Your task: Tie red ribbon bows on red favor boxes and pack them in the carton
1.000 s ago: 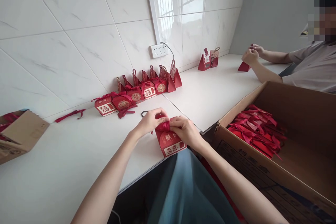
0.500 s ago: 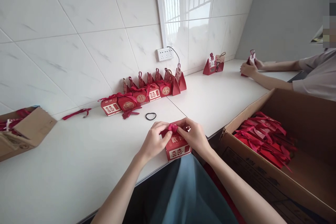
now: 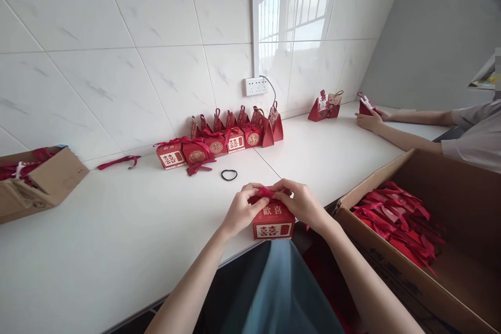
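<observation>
A red gift box [image 3: 273,223] with cream and gold characters stands at the front edge of the white counter [image 3: 156,229]. Across its top runs a dark red ribbon [image 3: 266,192], gathered in the middle. My left hand [image 3: 247,209] pinches the ribbon from the left, thumb on top. From the right, my right hand [image 3: 299,202] grips the ribbon too, its thumb close to the other thumb. Fingers hide the far side of the box and part of the ribbon.
Several finished-looking red boxes [image 3: 197,154] line the wall, with a black hair tie [image 3: 229,175] before them. A loose ribbon [image 3: 118,162] lies left, beside a small carton [image 3: 58,177]. A large carton [image 3: 376,162] of red boxes stands right. Another person's hands [image 3: 370,119] hold a red box.
The view has shifted slightly. The gift box now faces me more squarely, and both hands still pinch its ribbon. The other person's box has tilted over.
</observation>
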`<state>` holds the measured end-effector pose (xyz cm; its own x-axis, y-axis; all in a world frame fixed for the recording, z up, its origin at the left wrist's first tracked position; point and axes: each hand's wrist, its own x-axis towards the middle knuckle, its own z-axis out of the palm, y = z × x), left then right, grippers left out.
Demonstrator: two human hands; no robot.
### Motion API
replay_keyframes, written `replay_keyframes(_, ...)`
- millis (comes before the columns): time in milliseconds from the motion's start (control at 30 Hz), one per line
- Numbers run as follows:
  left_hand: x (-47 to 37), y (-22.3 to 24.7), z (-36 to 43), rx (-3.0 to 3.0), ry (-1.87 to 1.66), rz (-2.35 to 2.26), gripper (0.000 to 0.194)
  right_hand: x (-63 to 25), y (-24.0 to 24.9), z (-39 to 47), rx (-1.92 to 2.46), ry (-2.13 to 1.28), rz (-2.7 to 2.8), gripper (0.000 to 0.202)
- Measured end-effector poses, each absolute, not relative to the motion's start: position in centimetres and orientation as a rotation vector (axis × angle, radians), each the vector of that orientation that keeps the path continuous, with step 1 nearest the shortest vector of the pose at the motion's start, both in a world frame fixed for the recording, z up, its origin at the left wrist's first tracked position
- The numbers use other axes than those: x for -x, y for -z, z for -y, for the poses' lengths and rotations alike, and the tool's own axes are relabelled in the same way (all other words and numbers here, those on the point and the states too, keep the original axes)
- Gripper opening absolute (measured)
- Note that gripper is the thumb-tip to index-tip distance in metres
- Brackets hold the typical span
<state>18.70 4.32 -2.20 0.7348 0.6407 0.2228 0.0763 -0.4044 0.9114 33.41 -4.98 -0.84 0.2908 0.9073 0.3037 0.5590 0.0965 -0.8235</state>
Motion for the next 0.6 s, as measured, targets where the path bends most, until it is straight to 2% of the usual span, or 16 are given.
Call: replay_keyframes(600, -19.8, 1.4, -3.7, -1.653, -0.584, -0.589, 0.026, -34.0, 0.8, 7.3, 1.549, -0.365, 1.492, 0.009)
